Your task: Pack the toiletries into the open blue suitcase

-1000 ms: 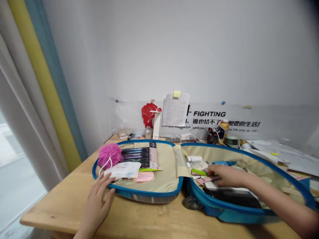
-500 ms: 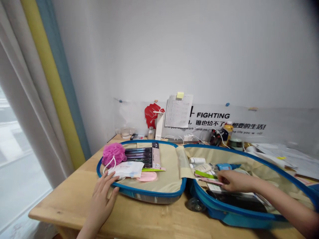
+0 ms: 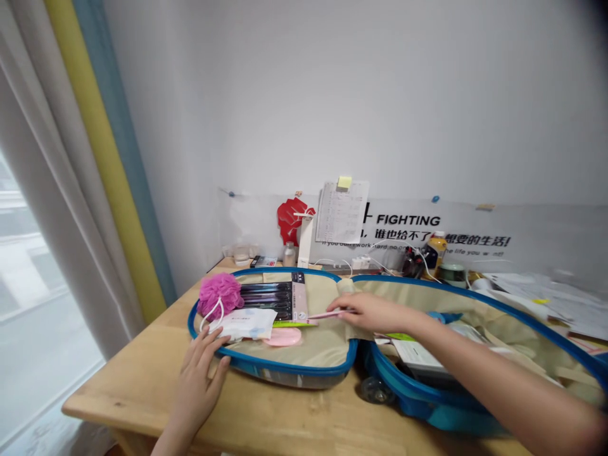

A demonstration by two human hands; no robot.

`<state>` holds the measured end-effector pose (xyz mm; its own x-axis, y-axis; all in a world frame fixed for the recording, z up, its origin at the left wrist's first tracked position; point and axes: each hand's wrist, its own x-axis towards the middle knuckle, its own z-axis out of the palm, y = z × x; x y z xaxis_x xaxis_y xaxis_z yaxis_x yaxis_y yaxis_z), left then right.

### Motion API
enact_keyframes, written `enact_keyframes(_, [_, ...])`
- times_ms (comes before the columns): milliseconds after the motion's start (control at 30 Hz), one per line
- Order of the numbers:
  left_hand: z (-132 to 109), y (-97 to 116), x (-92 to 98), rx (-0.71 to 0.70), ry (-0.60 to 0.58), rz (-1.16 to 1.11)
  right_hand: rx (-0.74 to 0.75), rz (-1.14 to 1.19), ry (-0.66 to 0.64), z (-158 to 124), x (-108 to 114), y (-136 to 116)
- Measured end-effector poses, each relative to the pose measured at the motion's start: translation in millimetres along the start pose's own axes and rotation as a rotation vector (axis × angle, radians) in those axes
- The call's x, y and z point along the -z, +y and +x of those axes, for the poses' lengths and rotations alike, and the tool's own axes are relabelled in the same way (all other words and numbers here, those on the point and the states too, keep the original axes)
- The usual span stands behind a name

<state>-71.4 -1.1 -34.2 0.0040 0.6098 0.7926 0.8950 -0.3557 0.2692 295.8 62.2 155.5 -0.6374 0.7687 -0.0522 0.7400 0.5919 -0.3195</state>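
Head view: right hand [image 3: 375, 311] pinches a pink strip [image 3: 327, 314], left hand [image 3: 198, 379] lies open (spread wide) against the suitcase rim [image 3: 285, 368].

Behind the suitcase [image 3: 285, 369], the pinned sheet [image 3: 342, 212] is too small for you to read, as is the print on the toothbrush pack [image 3: 266, 301] inside it. Your right forearm [image 3: 498, 373] hides most of the suitcase's right half, and the frame's right edge cuts off that rim. Your right hand [image 3: 373, 311] covers one end of the pink stick [image 3: 325, 315], so you can't tell its kind. Your left forearm [image 3: 171, 437] runs off the bottom edge.
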Motion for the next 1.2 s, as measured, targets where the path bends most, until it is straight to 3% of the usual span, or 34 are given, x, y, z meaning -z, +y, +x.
enact_keyframes(200, [0.8, 0.8, 1.0, 0.015, -0.012, -0.009, 0.132, -0.05, -0.076, 62.0, -44.8, -14.6])
enact_keyframes(433, [1.1, 0.2, 0.4, 0.009, -0.009, -0.016, 0.194, -0.045, -0.098, 74.2, -62.7, -16.1])
enact_keyframes(600, [0.3, -0.2, 0.3, -0.003, -0.011, -0.007, 0.12, -0.019, -0.007, 50.8, -24.5, 4.4])
enact_keyframes(700, [-0.3, -0.3, -0.3, -0.008, 0.002, -0.004, -0.031, -0.04, 0.082, 21.3, 8.9, 32.8])
enact_keyframes(800, [0.0, -0.4, -0.6, -0.021, 0.021, -0.004, -0.2, -0.083, 0.056, -15.3, 23.7, 66.0])
enact_keyframes(1000, [0.6, -0.8, 0.4, -0.008, 0.002, -0.004, -0.377, -0.151, -0.047, -68.0, -3.8, 103.9])
enact_keyframes(1200, [1.7, 0.4, 1.4, -0.027, 0.012, 0.0, -0.381, -0.228, -0.027, -68.2, -23.0, 103.2])
